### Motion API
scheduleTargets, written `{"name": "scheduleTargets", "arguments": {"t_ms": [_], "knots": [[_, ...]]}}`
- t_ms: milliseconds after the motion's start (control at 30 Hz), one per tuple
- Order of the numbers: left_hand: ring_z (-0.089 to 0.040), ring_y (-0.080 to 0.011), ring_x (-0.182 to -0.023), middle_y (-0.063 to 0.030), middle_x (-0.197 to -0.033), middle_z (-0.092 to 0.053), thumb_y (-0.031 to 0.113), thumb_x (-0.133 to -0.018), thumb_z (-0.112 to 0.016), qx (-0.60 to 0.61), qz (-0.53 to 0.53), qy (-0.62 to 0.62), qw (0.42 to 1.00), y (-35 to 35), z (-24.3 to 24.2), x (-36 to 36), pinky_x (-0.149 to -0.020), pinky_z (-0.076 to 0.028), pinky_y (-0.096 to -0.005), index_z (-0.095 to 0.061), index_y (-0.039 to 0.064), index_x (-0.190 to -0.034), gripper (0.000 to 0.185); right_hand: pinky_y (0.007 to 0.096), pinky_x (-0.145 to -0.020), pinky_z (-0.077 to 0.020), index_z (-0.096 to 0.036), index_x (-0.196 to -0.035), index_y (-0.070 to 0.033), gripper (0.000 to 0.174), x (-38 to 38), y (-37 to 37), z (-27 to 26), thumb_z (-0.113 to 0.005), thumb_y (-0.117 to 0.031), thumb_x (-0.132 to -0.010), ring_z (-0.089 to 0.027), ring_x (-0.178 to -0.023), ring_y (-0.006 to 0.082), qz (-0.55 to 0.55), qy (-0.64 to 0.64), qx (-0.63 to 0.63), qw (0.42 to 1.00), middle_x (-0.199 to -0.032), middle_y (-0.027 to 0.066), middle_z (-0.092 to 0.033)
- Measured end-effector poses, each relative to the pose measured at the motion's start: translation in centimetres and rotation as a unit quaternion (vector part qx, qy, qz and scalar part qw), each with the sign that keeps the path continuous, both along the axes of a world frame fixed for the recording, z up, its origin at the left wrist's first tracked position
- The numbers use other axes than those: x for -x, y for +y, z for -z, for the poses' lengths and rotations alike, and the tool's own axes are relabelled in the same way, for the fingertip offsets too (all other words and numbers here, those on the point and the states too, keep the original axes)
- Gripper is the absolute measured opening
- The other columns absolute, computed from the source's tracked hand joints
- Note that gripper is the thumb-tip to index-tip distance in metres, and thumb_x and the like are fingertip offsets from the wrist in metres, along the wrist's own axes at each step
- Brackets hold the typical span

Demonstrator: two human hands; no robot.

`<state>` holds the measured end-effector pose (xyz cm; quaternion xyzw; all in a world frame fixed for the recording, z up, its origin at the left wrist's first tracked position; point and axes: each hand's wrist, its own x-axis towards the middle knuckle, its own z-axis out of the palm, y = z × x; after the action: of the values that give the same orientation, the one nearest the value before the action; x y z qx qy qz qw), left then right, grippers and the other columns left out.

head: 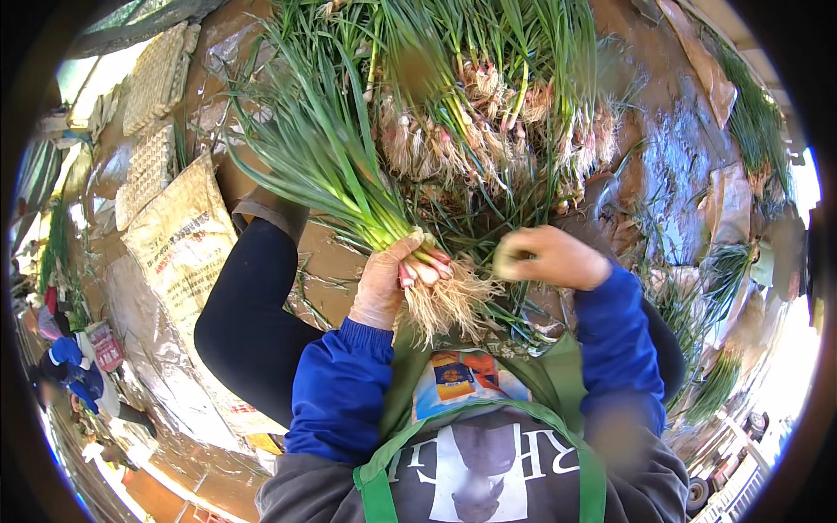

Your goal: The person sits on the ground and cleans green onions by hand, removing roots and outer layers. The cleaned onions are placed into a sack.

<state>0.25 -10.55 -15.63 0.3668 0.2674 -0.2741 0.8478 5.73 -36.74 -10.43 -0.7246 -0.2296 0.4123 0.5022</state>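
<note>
My left hand [386, 278] is closed around the lower stems of a bunch of young garlic plants [353, 196]. Its pale roots and pinkish bulbs hang to the right of the hand, and the long green leaves fan out to the upper left. My right hand [552, 256], blurred, is just right of those roots with its fingers curled; I see no plant in it. Ahead of both hands lies a heap of garlic plants [458, 131], leaves pointing away and roots towards me. Loose leaves [516, 202] are scattered between the heap and my lap.
A printed woven sack [189, 242] and egg-tray-like sheets [157, 78] lie on the wet, muddy ground at left. Further bundles of green plants [719, 379] lie at right. At the far left edge is another person [75, 372] in blue. A wheeled vehicle [700, 493] shows at lower right.
</note>
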Motion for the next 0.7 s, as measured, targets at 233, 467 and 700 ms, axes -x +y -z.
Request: {"name": "scheduleTargets", "arguments": {"t_ms": [233, 467, 700], "knots": [[-0.063, -0.0264, -0.06, -0.023, -0.068, -0.063, 0.017, -0.086, -0.054, -0.036, 0.038, -0.014, 0.999, -1.0, -0.4, 0.4, -0.057, -0.052, -0.0296, -0.056, -0.004, -0.074, 0.025, 0.0368, -0.069, -0.0508, -0.067, -0.091, -0.005, 0.027, 0.7, -0.5, 3.7, -0.062, -0.029, -0.078, -0.062, -0.082, 0.0283, -0.073, -0.357, 0.463, 0.808, -0.091, 0.0118, -0.064], [-0.056, -0.0193, -0.04, -0.0179, -0.054, -0.059, 0.009, -0.083, -0.058, -0.101, 0.008, -0.034, 0.994, -1.7, -0.8, 0.4, -0.034, -0.036, -0.0222, -0.055, -0.004, -0.071, 0.018, 0.022, -0.056, -0.0425, -0.064, -0.087, 0.001, 0.025, 2.3, 13.5, 8.0, -0.058, -0.023, -0.088, -0.054, -0.062, 0.0103, 0.528, 0.194, -0.144, 0.814, -0.074, 0.0047, -0.061], [-0.063, -0.0299, -0.06, -0.0148, -0.061, -0.058, 0.013, -0.081, -0.058, -0.065, 0.037, -0.037, 0.996, -0.6, -2.0, 0.3, -0.06, -0.054, -0.0373, -0.054, -0.006, -0.089, 0.021, 0.0192, -0.046, -0.0318, -0.053, -0.085, -0.006, 0.026, 0.5, 0.0, 8.6, -0.05, -0.03, -0.093, -0.037, -0.051, 0.0031, 0.684, 0.035, -0.178, 0.706, -0.062, -0.0058, -0.043]]}}
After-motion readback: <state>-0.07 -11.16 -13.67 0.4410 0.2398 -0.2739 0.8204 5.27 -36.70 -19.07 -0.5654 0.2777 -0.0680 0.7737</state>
